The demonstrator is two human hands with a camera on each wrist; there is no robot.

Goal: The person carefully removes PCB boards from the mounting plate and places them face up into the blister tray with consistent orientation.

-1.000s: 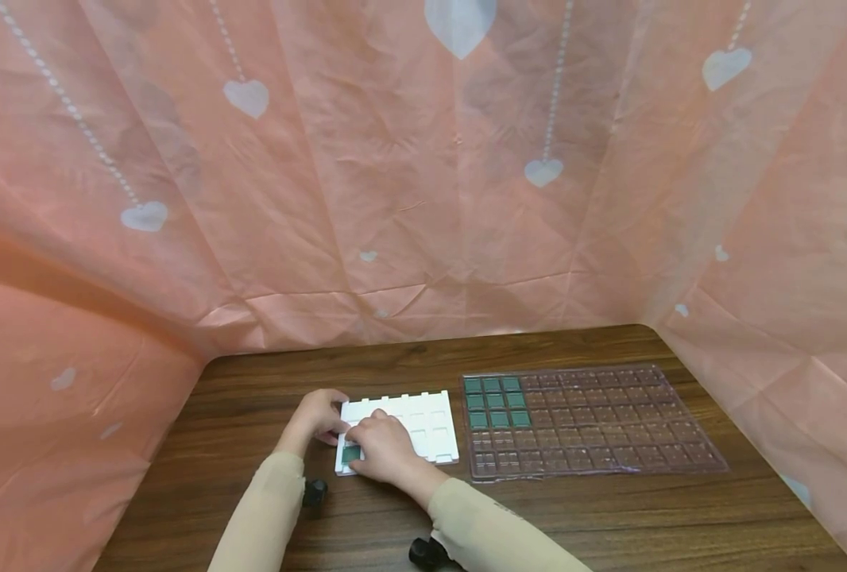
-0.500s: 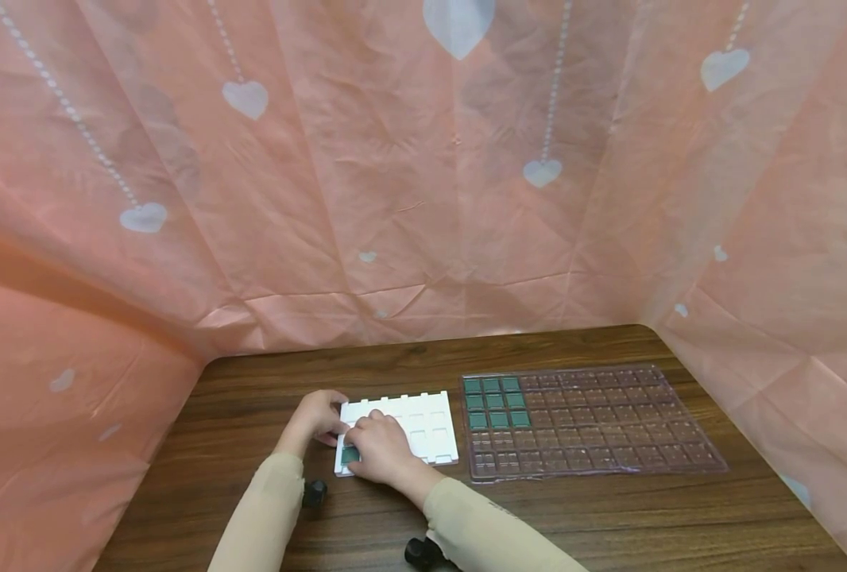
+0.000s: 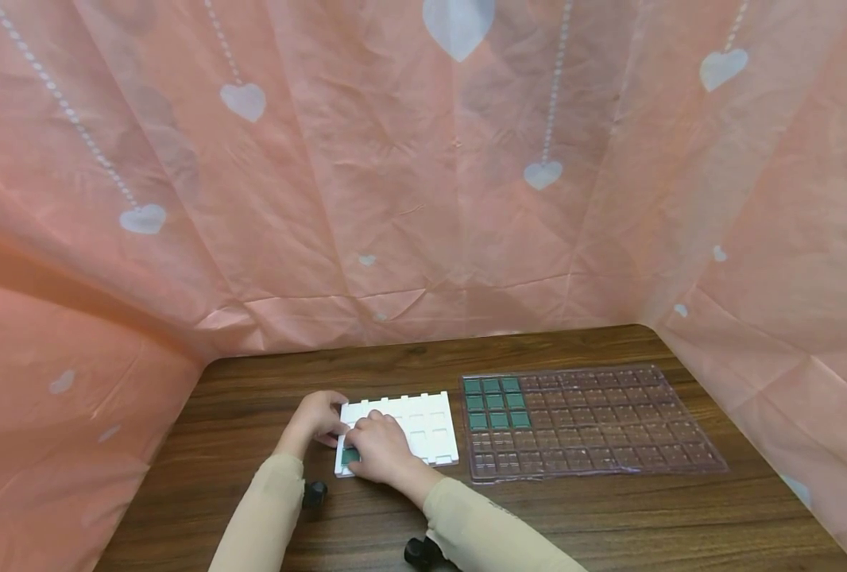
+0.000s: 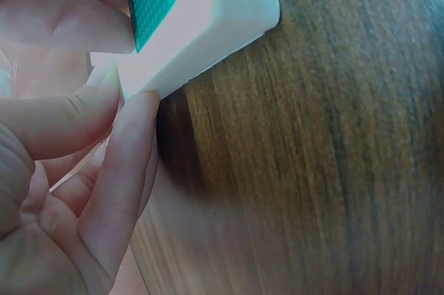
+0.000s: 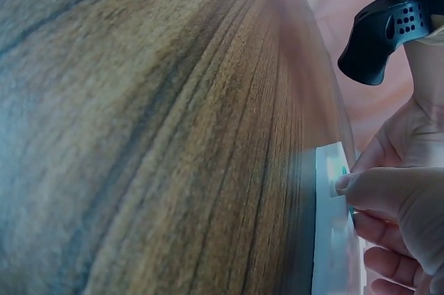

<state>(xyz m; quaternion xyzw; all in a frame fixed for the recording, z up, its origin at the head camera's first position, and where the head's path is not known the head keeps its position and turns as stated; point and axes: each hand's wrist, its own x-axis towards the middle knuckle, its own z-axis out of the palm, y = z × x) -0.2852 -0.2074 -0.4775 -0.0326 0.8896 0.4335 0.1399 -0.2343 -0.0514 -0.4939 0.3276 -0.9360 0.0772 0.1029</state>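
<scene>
A white tray with shallow square pockets (image 3: 434, 404) lies left of the table's middle. My left hand (image 3: 318, 417) pinches its left edge between thumb and fingers; the left wrist view shows the fingertips on the tray's side (image 4: 201, 31). Over the near left pocket, my right hand (image 3: 384, 449) has its thumb and fingers about a green square tile (image 3: 350, 455), which is partly covered. Bumps texture the tile's face (image 4: 154, 3) in the left wrist view. In the right wrist view the right thumb (image 5: 388, 187) meets the tray's near edge. The right hand hides several pockets.
To the right lies a clear plastic tray (image 3: 609, 457) with rows of square pockets; several green tiles (image 3: 495, 401) fill its far left corner. Pink heart-print curtains (image 3: 423, 238) surround the wooden table (image 3: 252, 397). Dark wrist devices (image 3: 315, 493) sit under both forearms.
The right hand and forearm have shifted very slightly left. Both hands otherwise keep their places on the white tray.
</scene>
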